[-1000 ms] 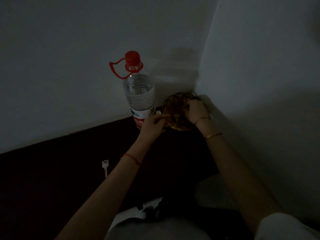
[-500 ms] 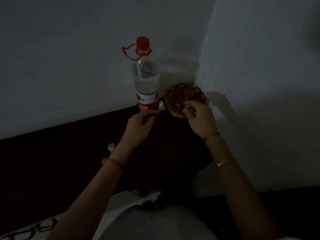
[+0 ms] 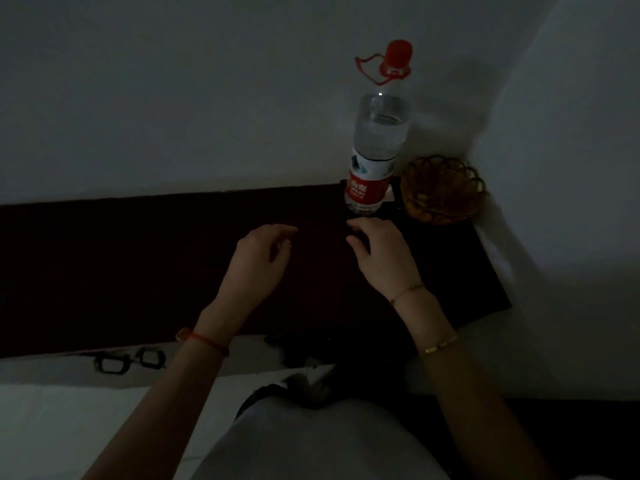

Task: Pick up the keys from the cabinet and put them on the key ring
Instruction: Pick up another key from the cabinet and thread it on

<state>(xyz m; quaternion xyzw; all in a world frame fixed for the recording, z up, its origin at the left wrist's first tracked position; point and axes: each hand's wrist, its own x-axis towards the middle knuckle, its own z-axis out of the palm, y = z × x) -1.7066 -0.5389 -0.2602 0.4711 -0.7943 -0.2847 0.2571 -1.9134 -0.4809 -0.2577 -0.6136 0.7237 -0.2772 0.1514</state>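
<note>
Both my hands hover over the dark maroon cabinet top point(image 3: 138, 254). My left hand point(image 3: 256, 265) is curled, and a small thin metal glint shows at its fingertips, which looks like the key ring point(image 3: 289, 246). My right hand point(image 3: 381, 254) is a little to its right with bent fingers; the dim light hides whether it holds anything. A small pale object point(image 3: 180, 333) peeks out beside my left wrist at the cabinet's front edge; I cannot tell if it is a key.
A water bottle point(image 3: 375, 150) with a red cap stands at the back of the cabinet, and an amber scalloped bowl point(image 3: 443, 188) sits in the corner beside it. Walls close off the back and right. Dark-framed glasses point(image 3: 128, 362) lie on the white surface below.
Both hands have drawn back from the amber bowl toward me and to the left, over the cabinet top. The view has shifted, so the bottle and bowl sit further right.
</note>
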